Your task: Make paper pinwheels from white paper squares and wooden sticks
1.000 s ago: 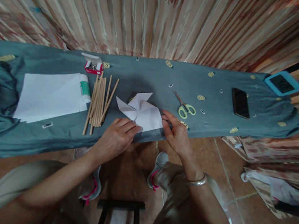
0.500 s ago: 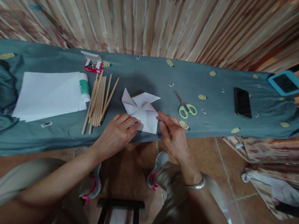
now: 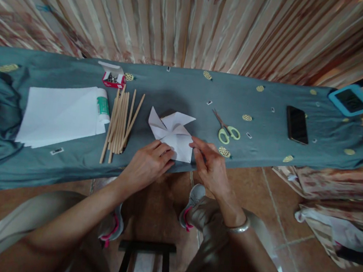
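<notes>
A white folded paper pinwheel lies on the blue-grey cloth of the table, near its front edge. My left hand rests at the pinwheel's lower left corner, fingers curled with the tips on the paper. My right hand is at the lower right corner, thumb and fingers pinching the paper's edge. Both hands touch the pinwheel, which stays flat on the cloth.
Several wooden sticks lie left of the pinwheel, beside a glue stick and a stack of white paper. A red box of pins sits behind them. Green-handled scissors, a black phone and a blue-framed device lie to the right.
The pinwheel has been turned on the cloth and sits a little farther back. Both hands shifted slightly along its near edge.
</notes>
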The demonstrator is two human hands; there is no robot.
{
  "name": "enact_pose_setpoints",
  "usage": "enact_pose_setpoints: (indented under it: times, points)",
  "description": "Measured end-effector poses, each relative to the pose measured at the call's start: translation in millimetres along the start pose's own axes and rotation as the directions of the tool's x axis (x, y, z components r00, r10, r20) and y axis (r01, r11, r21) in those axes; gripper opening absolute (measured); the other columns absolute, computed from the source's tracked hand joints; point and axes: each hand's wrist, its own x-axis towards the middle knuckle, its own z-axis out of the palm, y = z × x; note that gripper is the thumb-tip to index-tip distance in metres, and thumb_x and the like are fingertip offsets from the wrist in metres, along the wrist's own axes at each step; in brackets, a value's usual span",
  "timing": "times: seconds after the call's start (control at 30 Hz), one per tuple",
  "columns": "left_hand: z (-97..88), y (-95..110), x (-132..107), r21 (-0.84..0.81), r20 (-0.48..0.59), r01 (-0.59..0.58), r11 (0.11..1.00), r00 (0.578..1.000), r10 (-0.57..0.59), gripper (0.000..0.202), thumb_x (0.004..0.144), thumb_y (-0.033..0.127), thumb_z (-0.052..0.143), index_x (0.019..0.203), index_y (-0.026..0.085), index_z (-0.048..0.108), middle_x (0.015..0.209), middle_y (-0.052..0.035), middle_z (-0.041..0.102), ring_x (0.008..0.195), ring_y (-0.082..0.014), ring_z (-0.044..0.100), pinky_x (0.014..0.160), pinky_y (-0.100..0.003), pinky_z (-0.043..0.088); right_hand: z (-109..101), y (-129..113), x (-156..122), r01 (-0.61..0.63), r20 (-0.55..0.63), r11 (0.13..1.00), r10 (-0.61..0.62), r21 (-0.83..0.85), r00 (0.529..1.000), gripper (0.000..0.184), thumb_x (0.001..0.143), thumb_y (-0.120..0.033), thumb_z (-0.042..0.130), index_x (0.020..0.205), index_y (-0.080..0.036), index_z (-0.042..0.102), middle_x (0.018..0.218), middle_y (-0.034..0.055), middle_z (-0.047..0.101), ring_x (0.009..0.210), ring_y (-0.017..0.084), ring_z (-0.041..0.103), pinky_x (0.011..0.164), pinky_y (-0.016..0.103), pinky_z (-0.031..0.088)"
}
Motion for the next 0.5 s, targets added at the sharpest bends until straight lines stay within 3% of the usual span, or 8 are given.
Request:
enact_pose_setpoints:
  times: [0.5]
  points:
    - [-0.1, 0.0, 2.1, 0.025, 0.004, 0.003, 1.0, 1.0, -0.003, 0.014, 0.091, 0.02, 0.053, 0.091, 0.013, 0.065, 0.088, -0.0077, 0.064, 0.086, -0.0209, 0.058, 0.073, -0.032, 0.053, 1.3, -4.1, 2.0, -0.037, -0.048, 0.999, 0.037, 0.002, 0.998, 0.035, 0.094, -0.022, 0.041, 0.122, -0.018, 0.062, 0.099, 0.0067, 0.074, 0.094, 0.021, 0.062, 0.085, 0.037, 0.051]
